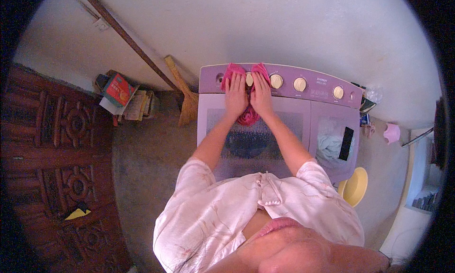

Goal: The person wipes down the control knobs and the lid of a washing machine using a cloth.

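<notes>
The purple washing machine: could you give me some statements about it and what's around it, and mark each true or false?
1. The left hand and right hand both rest on pink cloth at the control panel. True.
2. The straw broom is right of the washing machine. False: the straw broom is to its left.
3. The yellow basin is to the machine's right. True.
4. The knobs are black. False: they are cream-coloured.
5. Dark carved wood stands on the person's left. True.
</notes>
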`<state>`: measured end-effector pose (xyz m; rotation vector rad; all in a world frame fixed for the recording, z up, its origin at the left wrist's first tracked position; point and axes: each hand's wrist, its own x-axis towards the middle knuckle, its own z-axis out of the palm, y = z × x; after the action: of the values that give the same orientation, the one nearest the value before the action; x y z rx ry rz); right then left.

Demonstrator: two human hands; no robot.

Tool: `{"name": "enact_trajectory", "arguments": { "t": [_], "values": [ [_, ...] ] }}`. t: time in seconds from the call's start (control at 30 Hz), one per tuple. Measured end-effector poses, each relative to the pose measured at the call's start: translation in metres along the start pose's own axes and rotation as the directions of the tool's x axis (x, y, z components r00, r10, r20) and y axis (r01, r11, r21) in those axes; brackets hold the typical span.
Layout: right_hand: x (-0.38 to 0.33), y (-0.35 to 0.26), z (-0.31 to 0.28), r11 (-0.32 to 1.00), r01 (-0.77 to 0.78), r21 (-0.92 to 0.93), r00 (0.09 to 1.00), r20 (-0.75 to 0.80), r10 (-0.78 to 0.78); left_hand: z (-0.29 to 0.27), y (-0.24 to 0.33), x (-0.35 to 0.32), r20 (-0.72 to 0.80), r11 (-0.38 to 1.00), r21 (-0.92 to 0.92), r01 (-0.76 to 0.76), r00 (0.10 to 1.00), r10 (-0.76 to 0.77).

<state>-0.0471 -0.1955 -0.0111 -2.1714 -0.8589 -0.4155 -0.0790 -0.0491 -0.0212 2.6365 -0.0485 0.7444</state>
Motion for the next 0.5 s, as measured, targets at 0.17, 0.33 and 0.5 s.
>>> {"name": "enact_trajectory", "arguments": {
  "t": [0.17,0.33,0.5],
  "values": [
    [0.028,0.011,-0.007,0.991,0.11,0.071,0.991,0.066,-0.114,-0.02,-0.023,0.021,0.117,0.969,-0.022,-0.246,0.962,0.247],
    [-0.035,0.008,-0.007,0.981,-0.007,-0.196,0.994,0.107,0.029,-0.016,-0.011,-0.018,0.154,0.992,0.073,-0.099,0.984,0.087],
    [-0.049,-0.002,-0.012,0.977,0.023,-0.211,0.987,0.16,0.011,-0.016,0.017,-0.057,0.106,0.997,0.073,0.012,0.994,-0.019]
  ]
}}
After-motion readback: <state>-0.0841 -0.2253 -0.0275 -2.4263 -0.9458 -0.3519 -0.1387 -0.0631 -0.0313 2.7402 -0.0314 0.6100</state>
